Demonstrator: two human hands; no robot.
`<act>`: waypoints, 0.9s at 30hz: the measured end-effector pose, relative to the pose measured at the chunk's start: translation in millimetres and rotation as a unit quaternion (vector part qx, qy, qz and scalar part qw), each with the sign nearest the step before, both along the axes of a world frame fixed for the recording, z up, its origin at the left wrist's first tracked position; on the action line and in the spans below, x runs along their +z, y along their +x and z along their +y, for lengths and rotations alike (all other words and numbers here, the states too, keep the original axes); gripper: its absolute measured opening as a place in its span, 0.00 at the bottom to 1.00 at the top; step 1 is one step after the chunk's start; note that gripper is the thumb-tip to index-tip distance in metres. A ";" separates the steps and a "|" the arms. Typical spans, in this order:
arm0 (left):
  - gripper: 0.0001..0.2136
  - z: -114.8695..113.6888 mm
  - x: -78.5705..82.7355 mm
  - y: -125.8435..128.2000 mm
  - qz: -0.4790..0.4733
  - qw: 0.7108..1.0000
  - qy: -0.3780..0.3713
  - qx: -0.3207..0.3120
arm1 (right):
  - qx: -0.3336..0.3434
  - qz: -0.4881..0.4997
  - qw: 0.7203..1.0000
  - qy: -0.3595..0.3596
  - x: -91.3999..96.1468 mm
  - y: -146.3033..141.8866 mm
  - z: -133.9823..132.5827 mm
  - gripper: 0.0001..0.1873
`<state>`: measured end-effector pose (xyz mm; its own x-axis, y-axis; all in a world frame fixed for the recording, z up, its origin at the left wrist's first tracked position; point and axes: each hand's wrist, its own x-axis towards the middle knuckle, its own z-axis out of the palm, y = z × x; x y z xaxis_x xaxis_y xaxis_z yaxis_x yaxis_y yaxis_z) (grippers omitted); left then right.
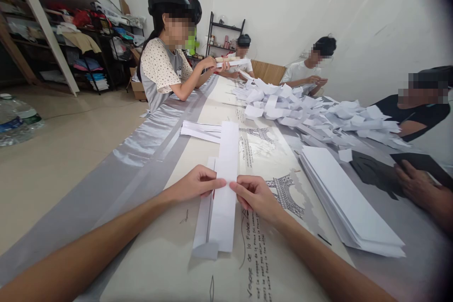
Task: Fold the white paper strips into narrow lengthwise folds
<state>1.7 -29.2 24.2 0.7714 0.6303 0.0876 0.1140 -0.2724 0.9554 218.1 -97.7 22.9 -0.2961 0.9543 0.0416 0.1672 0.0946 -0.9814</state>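
A long white folded paper strip (225, 184) lies lengthwise on the table in front of me. My left hand (194, 184) pinches its left edge near the middle, fingers closed. From the other side my right hand (255, 194) presses thumb and fingers on the same strip. A second folded layer shows beneath it at the near end. To the right lies a stack of flat white sheets (348, 200).
The table (170, 264) has a cover printed with Eiffel towers. A large heap of folded white strips (311, 115) fills the far middle. Several other people sit around it; one on the left holds a strip. Another person's hand (419, 188) rests at right. Shelves stand at far left.
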 end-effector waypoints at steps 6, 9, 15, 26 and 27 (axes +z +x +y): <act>0.25 0.5 -1.1 1.3 -0.002 1.000 0.004 0.006 | -0.004 0.001 1.000 0.002 3.4 1.1 -0.1 0.25; 0.25 2.2 -1.4 0.7 -0.038 0.997 0.010 0.064 | 0.029 -0.006 1.000 -0.003 4.1 1.6 -0.2 0.25; 0.22 2.0 -2.1 -0.2 -0.071 0.986 0.035 0.145 | 0.035 -0.014 0.999 -0.013 -0.4 2.1 1.7 0.24; 0.23 -1.0 -1.6 1.3 -0.072 0.987 0.004 0.142 | -0.074 -0.041 0.994 0.067 2.4 -2.8 1.1 0.25; 0.22 -0.6 -2.6 1.6 -0.074 0.988 -0.008 0.139 | -0.065 -0.039 0.995 0.064 2.9 -2.4 0.8 0.25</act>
